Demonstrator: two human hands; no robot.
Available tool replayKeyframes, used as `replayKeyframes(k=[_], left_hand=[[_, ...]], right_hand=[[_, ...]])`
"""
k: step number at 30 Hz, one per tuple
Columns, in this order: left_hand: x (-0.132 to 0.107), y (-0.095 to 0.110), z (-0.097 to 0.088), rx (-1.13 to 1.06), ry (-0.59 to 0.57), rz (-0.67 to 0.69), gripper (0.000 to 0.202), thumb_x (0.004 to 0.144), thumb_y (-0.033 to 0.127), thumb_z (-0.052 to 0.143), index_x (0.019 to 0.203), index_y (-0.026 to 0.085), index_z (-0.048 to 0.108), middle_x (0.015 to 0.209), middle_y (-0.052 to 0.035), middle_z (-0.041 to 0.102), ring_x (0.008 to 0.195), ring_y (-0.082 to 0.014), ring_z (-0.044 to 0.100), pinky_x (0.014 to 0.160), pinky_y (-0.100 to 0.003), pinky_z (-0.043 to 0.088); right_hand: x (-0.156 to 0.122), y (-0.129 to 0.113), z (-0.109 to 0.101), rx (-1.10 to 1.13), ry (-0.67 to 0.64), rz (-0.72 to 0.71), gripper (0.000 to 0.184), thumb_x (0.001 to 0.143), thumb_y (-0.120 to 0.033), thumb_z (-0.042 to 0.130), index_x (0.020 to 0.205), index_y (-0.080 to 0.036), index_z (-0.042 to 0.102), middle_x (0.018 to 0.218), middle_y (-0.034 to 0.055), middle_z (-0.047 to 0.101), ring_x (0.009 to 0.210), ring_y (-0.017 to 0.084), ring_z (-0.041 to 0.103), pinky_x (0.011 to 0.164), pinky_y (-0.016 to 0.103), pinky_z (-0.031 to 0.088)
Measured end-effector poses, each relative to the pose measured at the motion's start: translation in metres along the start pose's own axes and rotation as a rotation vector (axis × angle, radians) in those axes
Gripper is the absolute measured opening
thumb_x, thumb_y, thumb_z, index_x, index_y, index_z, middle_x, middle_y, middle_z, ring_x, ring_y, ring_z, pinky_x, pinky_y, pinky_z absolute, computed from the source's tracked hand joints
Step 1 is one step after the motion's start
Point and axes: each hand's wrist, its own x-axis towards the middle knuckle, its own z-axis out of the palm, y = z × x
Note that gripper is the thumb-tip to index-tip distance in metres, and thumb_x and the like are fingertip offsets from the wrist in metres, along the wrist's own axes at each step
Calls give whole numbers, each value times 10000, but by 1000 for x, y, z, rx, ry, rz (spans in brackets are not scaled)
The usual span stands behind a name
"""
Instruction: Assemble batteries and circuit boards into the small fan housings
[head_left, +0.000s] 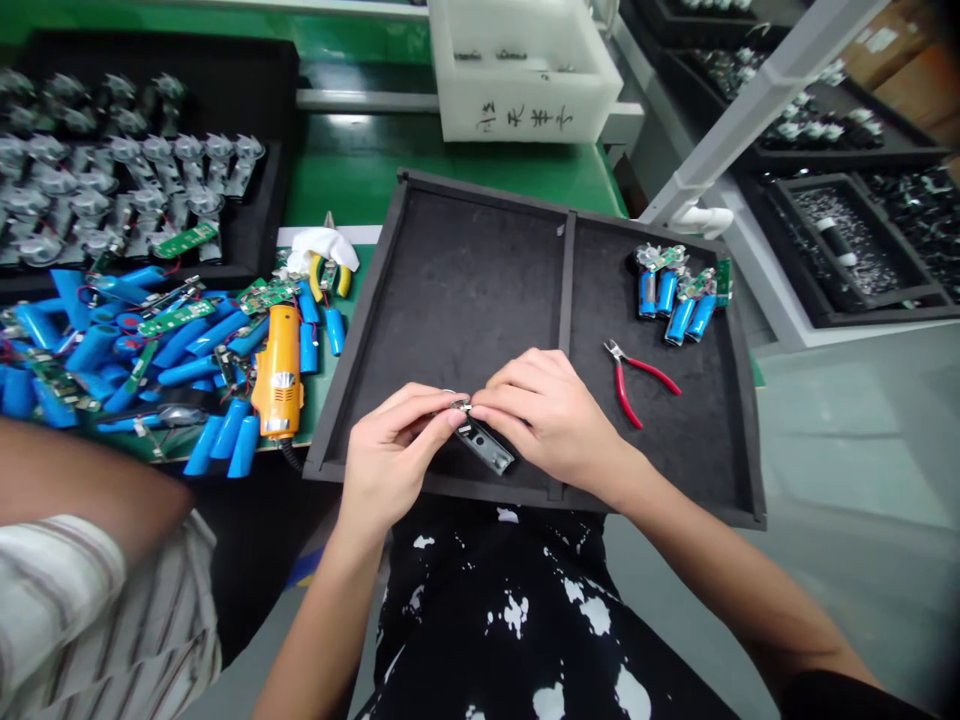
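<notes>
Over the near edge of the black tray, my left hand pinches the upper end of a slim grey plastic housing. The fingertips of my right hand are closed at that same end, almost meeting the left ones. A small metallic piece shows between the two hands; the fingers partly hide it. The housing's free end slants down to the right and shows dark openings. Red-handled cutting pliers lie open to the right of my right hand, in the tray's right compartment.
Several blue battery cells with circuit boards sit in the right compartment. Left of the tray are a yellow power tool, yellow-handled pliers and a pile of blue cells. A white bin stands behind. Another person's arm is at left.
</notes>
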Motion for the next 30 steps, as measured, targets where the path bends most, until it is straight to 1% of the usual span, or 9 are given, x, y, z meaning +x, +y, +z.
replayKeyframes(k=[3, 6, 10, 14, 17, 22, 25, 28, 30], left_hand=[[0, -2, -2, 18, -25, 15, 183, 874, 147, 743, 1032, 221, 800, 986, -56, 724, 908, -174, 692, 771, -259, 565], [0, -2, -3, 37, -39, 41, 197, 873, 140, 744, 1036, 234, 801, 988, -51, 729, 915, -175, 691, 782, -267, 560], [1, -3, -5, 72, -66, 57, 202, 876, 135, 741, 1037, 240, 802, 992, -46, 735, 922, -171, 689, 796, -271, 557], [2, -3, -5, 82, -69, 66, 206, 878, 134, 739, 1040, 245, 800, 996, -40, 736, 920, -166, 689, 789, -267, 554], [2, -3, -5, 87, -66, 70, 201, 875, 132, 741, 1030, 243, 802, 987, -38, 739, 913, -163, 689, 787, -265, 556], [3, -2, -4, 56, -66, 44, 183, 865, 140, 753, 1010, 239, 805, 980, -38, 745, 907, -162, 695, 786, -257, 564], [3, -2, -3, 33, -69, 31, 178, 859, 146, 760, 1003, 239, 807, 985, -39, 750, 916, -164, 701, 784, -253, 570], [3, -3, -4, 48, -70, 43, 174, 856, 143, 763, 995, 238, 809, 975, -35, 758, 905, -161, 705, 802, -258, 567], [4, -3, -4, 72, -69, 51, 169, 860, 144, 759, 992, 237, 810, 970, -33, 761, 895, -157, 707, 807, -258, 565]], right_hand=[[2, 0, -7, 3, -74, -7, 271, 1062, -330, 518, 976, -197, 737, 954, 39, 711, 899, 198, 558, 856, 368, 371], [4, 1, -13, 7, -131, -29, 277, 1069, -333, 500, 1003, -198, 733, 972, 45, 710, 912, 205, 559, 869, 372, 368], [6, 2, -19, 0, -180, -55, 280, 1073, -333, 486, 1034, -195, 726, 964, 49, 697, 912, 206, 562, 883, 379, 368], [8, 1, -22, -8, -210, -61, 290, 1077, -330, 473, 1033, -194, 725, 951, 51, 686, 906, 206, 561, 883, 379, 371], [8, 0, -22, -19, -206, -65, 291, 1077, -323, 469, 1028, -192, 724, 944, 53, 687, 897, 206, 560, 879, 379, 374], [6, -2, -20, -26, -165, -66, 292, 1074, -307, 476, 992, -180, 725, 942, 61, 697, 882, 205, 563, 863, 374, 379], [4, 0, -17, 5, -165, -30, 289, 1065, -321, 497, 988, -182, 738, 934, 62, 704, 876, 208, 565, 839, 367, 390], [5, 4, -14, 80, -145, 15, 269, 1042, -357, 551, 979, -193, 754, 914, 56, 717, 876, 210, 570, 818, 356, 401], [6, 7, -13, 125, -117, 48, 226, 1010, -373, 614, 951, -216, 765, 883, 34, 726, 914, 211, 579, 854, 359, 395]])
